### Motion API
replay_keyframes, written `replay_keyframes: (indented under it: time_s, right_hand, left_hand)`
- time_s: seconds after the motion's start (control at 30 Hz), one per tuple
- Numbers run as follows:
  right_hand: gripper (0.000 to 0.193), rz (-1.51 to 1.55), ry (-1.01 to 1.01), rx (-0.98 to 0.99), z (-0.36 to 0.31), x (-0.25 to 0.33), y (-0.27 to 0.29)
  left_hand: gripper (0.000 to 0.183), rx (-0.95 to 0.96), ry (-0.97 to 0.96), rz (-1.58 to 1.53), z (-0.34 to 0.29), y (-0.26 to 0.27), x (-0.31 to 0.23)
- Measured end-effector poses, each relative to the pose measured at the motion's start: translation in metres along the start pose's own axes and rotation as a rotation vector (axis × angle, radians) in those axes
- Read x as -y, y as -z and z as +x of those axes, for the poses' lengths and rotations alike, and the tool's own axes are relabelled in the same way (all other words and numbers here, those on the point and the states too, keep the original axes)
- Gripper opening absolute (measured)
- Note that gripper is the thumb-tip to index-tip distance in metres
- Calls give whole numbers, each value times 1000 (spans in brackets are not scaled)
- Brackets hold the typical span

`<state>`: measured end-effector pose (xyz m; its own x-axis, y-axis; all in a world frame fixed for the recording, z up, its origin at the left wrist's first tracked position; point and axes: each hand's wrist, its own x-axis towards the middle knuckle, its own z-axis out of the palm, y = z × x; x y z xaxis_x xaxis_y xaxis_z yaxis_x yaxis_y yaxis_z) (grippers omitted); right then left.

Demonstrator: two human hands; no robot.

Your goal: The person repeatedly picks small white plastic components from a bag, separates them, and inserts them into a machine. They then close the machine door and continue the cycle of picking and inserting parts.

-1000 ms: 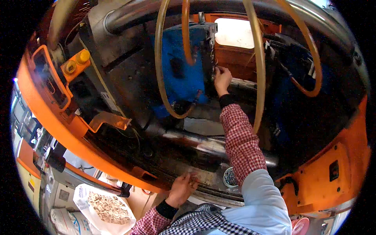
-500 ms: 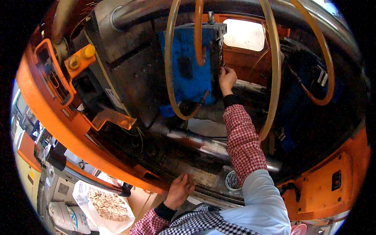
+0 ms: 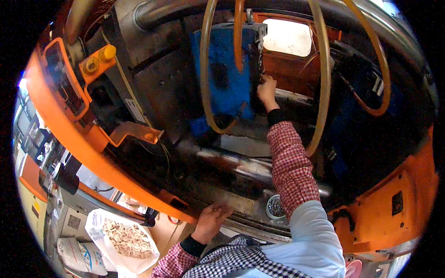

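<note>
Inside the machine, a blue metal mould block hangs with its dark, worn face turned right. My right hand reaches up to that face, its fingers closed at the edge; whatever they pinch is too small to make out. Down at the front, my left hand lies by the machine's sill, its fingers stretched towards the right and slightly smeared. Beside my right sleeve, a small round tub of small dark metal pieces stands on the sill.
Yellowish hoses loop down on both sides of my right arm. A polished steel bar crosses below the block. A second blue block stands at right. An orange guard frame curves along the left, beyond which sits a white bag of beige rings.
My right hand has slid slightly down along the block's face. My left hand's fingers, more curled before, now stretch out to the right. The view has shifted a little.
</note>
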<state>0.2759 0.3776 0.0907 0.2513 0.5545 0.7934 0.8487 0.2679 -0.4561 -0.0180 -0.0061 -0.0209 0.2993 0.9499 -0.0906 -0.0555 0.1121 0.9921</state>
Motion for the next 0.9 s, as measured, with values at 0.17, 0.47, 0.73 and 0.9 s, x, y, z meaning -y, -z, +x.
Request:
replay_keyframes:
  time_s: [0.17,0.47,0.73,0.9]
  right_hand:
    - [19,66,120,32,-50,70,66]
    - [20,420,397,840,-236,172,201]
    - [17,513,361,708,-248,158,202]
    - [16,491,374,763,-239,157,200]
  left_hand:
    - [35,4,150,-409,10,-12,-23]
    - [39,73,35,-565,28,-26,-37]
    - [36,209,67,-573,29,-26,-38]
    - [36,179,61,-583,34,-25,-39]
